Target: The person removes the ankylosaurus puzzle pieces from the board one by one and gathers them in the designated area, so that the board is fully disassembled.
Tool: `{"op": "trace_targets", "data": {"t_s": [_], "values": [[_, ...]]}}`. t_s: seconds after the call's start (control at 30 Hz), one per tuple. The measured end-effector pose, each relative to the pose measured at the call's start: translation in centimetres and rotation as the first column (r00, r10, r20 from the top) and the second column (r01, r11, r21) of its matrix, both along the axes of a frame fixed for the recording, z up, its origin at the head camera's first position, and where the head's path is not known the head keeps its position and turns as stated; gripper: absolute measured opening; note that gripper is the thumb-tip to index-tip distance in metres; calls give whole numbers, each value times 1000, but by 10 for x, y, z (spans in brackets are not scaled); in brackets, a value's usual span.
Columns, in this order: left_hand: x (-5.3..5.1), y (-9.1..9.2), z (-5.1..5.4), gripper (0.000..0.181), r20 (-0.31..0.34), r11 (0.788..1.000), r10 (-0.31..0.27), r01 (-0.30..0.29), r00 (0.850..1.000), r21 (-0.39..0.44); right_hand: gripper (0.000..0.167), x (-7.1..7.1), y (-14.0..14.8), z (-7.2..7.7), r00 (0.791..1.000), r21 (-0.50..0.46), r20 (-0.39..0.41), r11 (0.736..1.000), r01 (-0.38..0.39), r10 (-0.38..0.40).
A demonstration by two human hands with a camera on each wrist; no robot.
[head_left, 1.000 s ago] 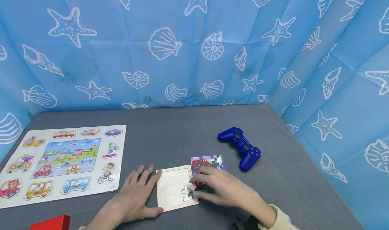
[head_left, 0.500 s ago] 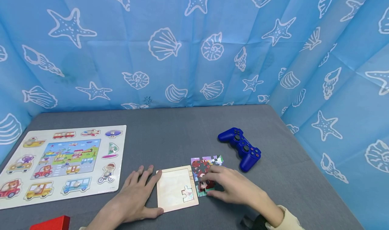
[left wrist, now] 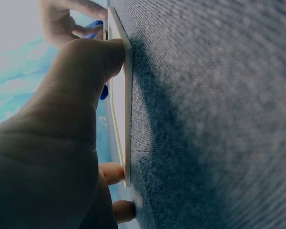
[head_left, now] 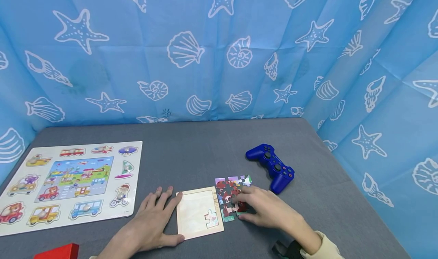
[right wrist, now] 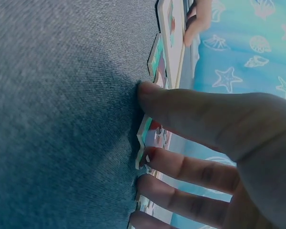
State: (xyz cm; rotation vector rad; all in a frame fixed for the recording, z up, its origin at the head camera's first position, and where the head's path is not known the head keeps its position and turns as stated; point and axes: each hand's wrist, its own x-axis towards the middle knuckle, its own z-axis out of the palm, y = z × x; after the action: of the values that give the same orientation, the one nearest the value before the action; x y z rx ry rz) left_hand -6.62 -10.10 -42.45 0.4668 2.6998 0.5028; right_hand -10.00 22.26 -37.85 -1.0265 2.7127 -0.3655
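My left hand (head_left: 154, 221) lies with fingers spread against the left side of a small square wooden puzzle frame (head_left: 191, 213), thumb and index finger touching its two left corners. A pale jigsaw piece (head_left: 211, 218) lies in the frame's lower right corner. Just right of the frame, several colourful jigsaw pieces (head_left: 227, 186) lie close together. Over their near right part, my right hand (head_left: 265, 207) pinches a red and green puzzle piece (right wrist: 147, 131) between thumb and index finger. It lies low at the table, partly hidden by the fingers.
A blue game controller (head_left: 270, 167) lies behind the right hand. At left is a large knob puzzle board (head_left: 133, 190) with vehicle pictures. A red object (head_left: 59, 252) sits at the bottom left. A blue shell-patterned curtain (head_left: 212, 76) hangs behind the grey table (head_left: 191, 152).
My right hand has moved right, from the frame's right edge to over the loose pieces. One puzzle piece went from the frame's edge back among the others. My left hand keeps its place.
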Motion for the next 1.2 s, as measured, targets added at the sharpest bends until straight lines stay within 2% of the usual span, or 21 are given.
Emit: {"op": "trace_targets", "data": {"t_s": [0.2, 0.4, 0.87, 1.2], "values": [[1, 0, 1, 115, 0, 1000, -2, 2, 1000, 12, 34, 0, 1, 0, 999, 8, 30, 1000, 9, -10], [1, 0, 1, 114, 5, 1000, 1, -1, 1000, 12, 30, 2, 2, 1, 1000, 19, 15, 1000, 2, -3], [0, -1, 1, 115, 1, 1000, -6, 6, 1000, -6, 35, 6, 2, 1, 1000, 25, 11, 1000, -5, 5], [1, -1, 2, 115, -13, 1000, -11, 11, 1000, 1, 35, 5, 0, 11, 1000, 3, -10, 1000, 11, -11]]}}
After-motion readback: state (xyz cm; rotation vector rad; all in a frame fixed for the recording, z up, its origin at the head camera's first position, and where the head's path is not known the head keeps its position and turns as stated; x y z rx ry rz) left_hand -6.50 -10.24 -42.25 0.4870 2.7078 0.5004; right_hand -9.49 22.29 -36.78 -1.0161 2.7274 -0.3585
